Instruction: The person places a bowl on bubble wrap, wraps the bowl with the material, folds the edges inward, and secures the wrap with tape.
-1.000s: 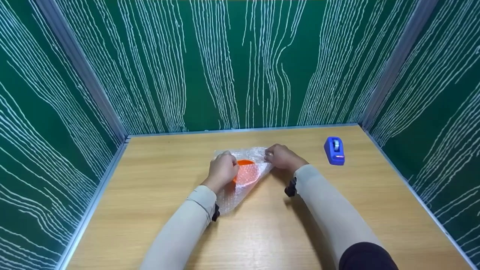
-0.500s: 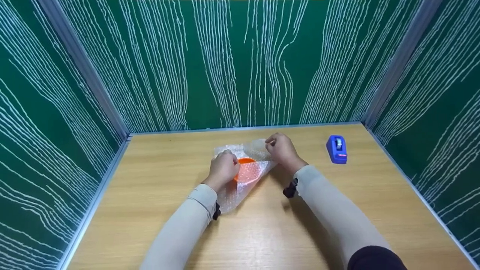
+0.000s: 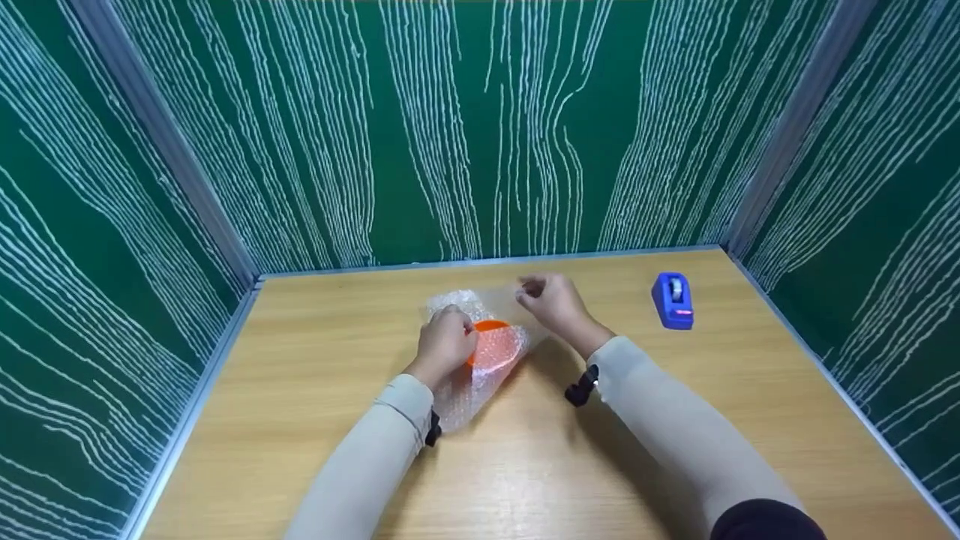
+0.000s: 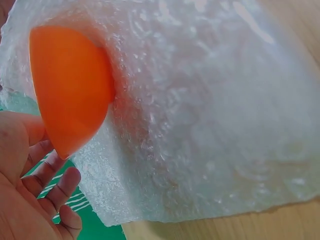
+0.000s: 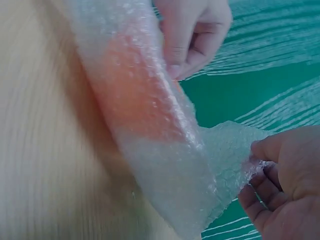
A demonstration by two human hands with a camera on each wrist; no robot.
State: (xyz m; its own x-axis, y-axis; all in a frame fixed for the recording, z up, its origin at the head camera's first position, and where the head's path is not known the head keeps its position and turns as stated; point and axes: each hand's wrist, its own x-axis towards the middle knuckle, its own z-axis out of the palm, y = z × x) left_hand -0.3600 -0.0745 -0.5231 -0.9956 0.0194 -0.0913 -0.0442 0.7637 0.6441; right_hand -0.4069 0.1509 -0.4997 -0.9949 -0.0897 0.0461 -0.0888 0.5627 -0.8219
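An orange bowl (image 4: 72, 90) stands on its side in a fold of bubble wrap (image 4: 210, 115), its open side partly covered in the head view. My left hand (image 3: 445, 341) pinches the bowl's rim on the left, thumb and fingertips at the edge. Up and to the right, my right hand (image 3: 553, 306) pinches a corner of the bubble wrap and holds that flap stretched away from the bowl. In the right wrist view the wrap (image 5: 170, 185) covers the bowl's side, with the right hand (image 5: 285, 185) gripping the crumpled corner.
A blue tape dispenser (image 3: 673, 301) with a roll in it sits at the back right of the wooden table (image 3: 300, 360). Green walls (image 3: 420, 150) with white wavy lines and grey corner posts enclose the table at the back and sides.
My right hand first lifts the wrap's corner off the far side, then draws it slightly left toward the bowl. The left hand stays at the bowl's rim.
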